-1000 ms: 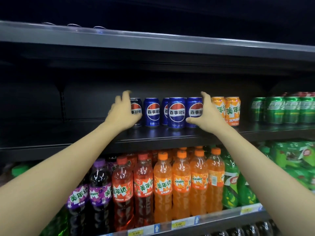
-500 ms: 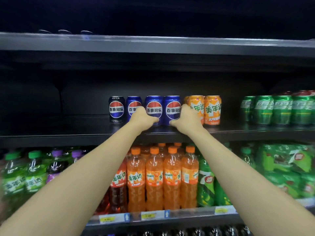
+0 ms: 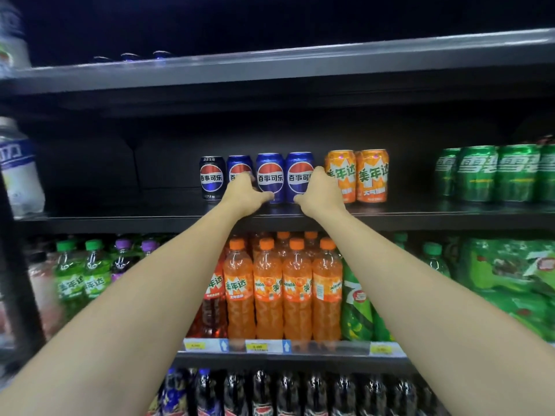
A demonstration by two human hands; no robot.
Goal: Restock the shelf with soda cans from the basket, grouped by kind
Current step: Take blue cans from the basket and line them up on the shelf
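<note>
Now both arms reach up: left hand [image 3: 244, 192] and right hand [image 3: 321, 190] flank two blue cans [image 3: 284, 177], each grip curled against one, at the shelf [image 3: 120, 219] edge; open shelf lies leftward.

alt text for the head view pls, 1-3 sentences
Both hands reach to the middle shelf: the left hand and the right hand bracket two blue Pepsi cans. A black Pepsi can stands at their left, two orange Mirinda cans at their right, green Sprite cans farther right.
</note>
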